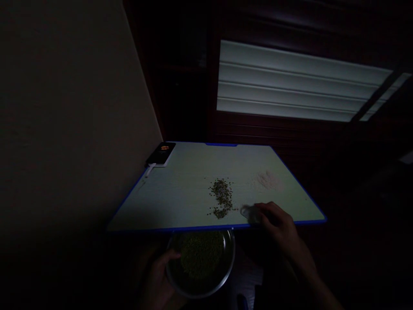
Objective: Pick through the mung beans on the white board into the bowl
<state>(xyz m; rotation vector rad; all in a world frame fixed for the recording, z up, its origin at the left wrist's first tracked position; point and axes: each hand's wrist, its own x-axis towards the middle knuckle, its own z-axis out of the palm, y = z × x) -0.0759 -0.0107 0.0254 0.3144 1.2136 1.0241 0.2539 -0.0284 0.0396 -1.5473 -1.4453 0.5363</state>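
Note:
A pale board with a blue rim (180, 202) lies in front of me in a dim room. A small heap of green grains (221, 197) sits near its front edge. My right hand (277, 224) rests on the board just right of the heap, its fingertips blurred close to the grains. Below the board's edge my left hand (158, 280) grips the rim of a round metal bowl (222, 282) filled with more green grains (200, 254). A faint whitish patch of pale grains (267, 180) lies at the board's right.
A dark phone (162, 153) with a white cable lies at the board's far left corner. A plain wall rises on the left. Behind the board stand dark wood panels and a bright slatted window (290, 86).

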